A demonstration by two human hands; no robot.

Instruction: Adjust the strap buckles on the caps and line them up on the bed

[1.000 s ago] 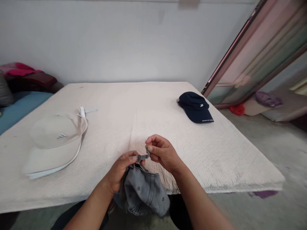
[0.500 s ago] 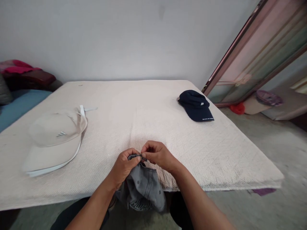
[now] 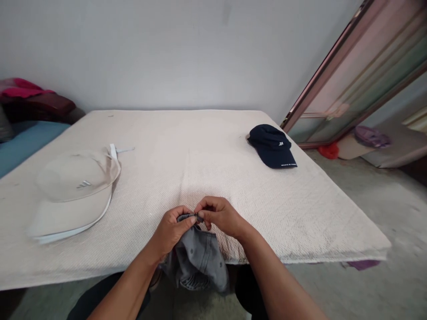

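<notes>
Here both hands met at the near edge of the counter (image 3: 200, 169). The left hand (image 3: 171, 229) and right hand (image 3: 220, 218) each had a grip pinched tight on the strap (image 3: 191, 218) of the grey cap (image 3: 198, 262), fingertips almost touching. The cap hung just below the grips, over the counter's edge. Well to the left of the grips lay a beige cap (image 3: 75, 191); far off to the right and beyond them sat a navy cap (image 3: 271, 146).
</notes>
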